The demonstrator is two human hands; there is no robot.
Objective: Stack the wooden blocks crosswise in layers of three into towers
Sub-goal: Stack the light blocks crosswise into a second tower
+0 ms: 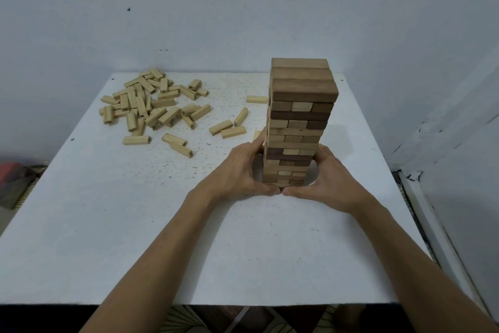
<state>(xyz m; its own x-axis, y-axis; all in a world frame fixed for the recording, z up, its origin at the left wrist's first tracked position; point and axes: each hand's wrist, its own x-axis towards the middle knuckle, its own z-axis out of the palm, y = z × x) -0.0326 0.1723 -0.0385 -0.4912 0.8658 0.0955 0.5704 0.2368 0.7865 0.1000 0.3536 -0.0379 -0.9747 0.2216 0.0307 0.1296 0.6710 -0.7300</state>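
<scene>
Both forearms reach forward over the white surface (pixel 135 224). The left hand (pixel 240 170) and right hand (pixel 326 181) cup the tower (pixel 297 127) near its base, fingers curved against its sides, thumb tips meeting in front. Loose blocks (pixel 151 105) lie far left.

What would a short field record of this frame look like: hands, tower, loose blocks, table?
left hand: cupped against the tower's lower left side
right hand: cupped against its lower right side
thumbs: tips meet at the front of the base
tower: upright, many crosswise layers, three dark blocks on top
loose blocks: pale pile at far left, a few scattered nearer the tower
table: white
</scene>
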